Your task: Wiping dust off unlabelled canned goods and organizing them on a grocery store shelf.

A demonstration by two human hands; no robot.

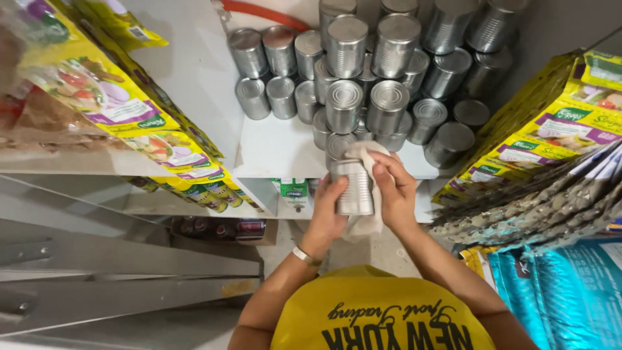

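Stacked unlabelled tins (363, 71) crowd a white shelf (272, 152); yellow packets (97, 97) hang left, teal bags (564, 291) right, perhaps bottles (220, 228) below.

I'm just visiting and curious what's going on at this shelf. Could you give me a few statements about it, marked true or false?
1. The left hand grips an unlabelled silver metal can. True.
2. The right hand presses a pale cloth on that can. True.
3. The stacked silver cans lie on the floor. False: they sit on a white shelf.
4. The packets at the left are plain blue. False: mainly yellow.
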